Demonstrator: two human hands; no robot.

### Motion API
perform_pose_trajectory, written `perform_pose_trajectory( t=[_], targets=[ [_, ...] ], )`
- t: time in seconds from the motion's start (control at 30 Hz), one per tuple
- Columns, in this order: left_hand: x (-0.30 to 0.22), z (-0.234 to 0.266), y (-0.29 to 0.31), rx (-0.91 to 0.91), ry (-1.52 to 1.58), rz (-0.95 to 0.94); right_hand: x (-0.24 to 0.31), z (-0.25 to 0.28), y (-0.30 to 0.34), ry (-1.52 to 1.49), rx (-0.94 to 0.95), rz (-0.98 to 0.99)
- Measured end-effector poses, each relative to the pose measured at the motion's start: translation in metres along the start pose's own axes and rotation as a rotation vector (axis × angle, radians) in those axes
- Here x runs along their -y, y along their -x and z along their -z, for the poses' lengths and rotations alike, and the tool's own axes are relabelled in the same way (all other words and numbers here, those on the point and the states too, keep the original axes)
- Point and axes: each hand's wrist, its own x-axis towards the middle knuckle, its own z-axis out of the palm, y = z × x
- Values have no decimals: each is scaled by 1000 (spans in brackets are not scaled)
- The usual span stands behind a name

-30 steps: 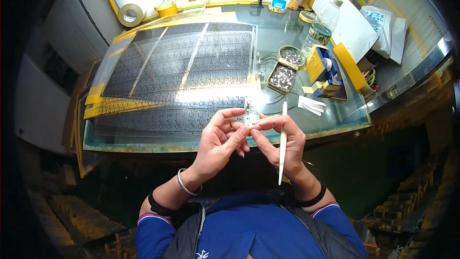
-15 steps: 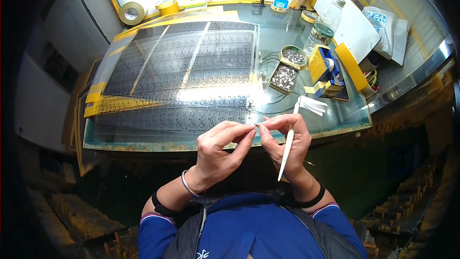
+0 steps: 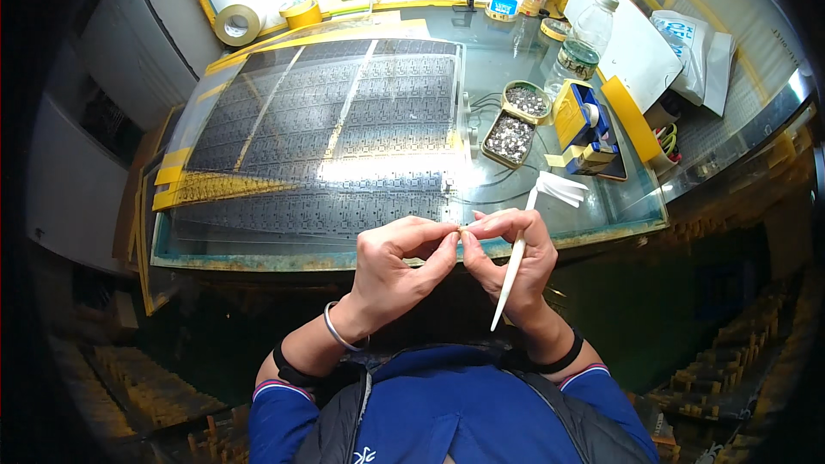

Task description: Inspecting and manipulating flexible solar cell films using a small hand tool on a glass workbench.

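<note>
White, one slender stick [image 3: 506, 283] lies across the right hand [image 3: 534, 256], gripped among its bent fingers, long axis running near to far, the far end leaning right. The left hand [image 3: 400, 258] is farther from it, thumb and forefinger nearly closed against the right's fingertips; I cannot tell whether they hold anything. Beyond, rightward: two dishes [image 3: 498, 160], one tape dispenser [image 3: 567, 116].

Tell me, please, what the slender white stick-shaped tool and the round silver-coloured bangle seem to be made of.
The slender white stick-shaped tool looks like smooth plastic, given its even, opaque colour, though painted wood is possible. The round silver-coloured bangle is probably polished metal, judging by its bright greyish sheen.
</note>
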Motion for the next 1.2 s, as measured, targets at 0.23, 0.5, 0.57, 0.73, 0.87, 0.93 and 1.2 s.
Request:
perform_pose_trajectory(
  t=[0.23, 0.5, 0.57, 0.73, 0.87, 0.93, 1.2],
  targets=[
    [-1, 1, 0, 58, 142, 168, -1, -1, 0, 25, -4, 35],
    [2, 3, 2, 79, 219, 259, -3, 1, 1, 72, 13, 90],
    [2, 3, 2, 83, 230, 267, -4, 1, 0, 88, 20, 110],
    [3, 3, 2, 88, 269, 282, -4, 2, 0, 113, 42, 137],
    [0, 5, 0, 104, 329, 338, -2, 2, -1, 94, 33, 132],
    [-1, 5, 0, 106, 374, 357, -2, 2, -1, 88, 35, 119],
    [0, 4, 0, 118, 353, 357, -3, 4, -2, 135, 41, 147]
  ],
)
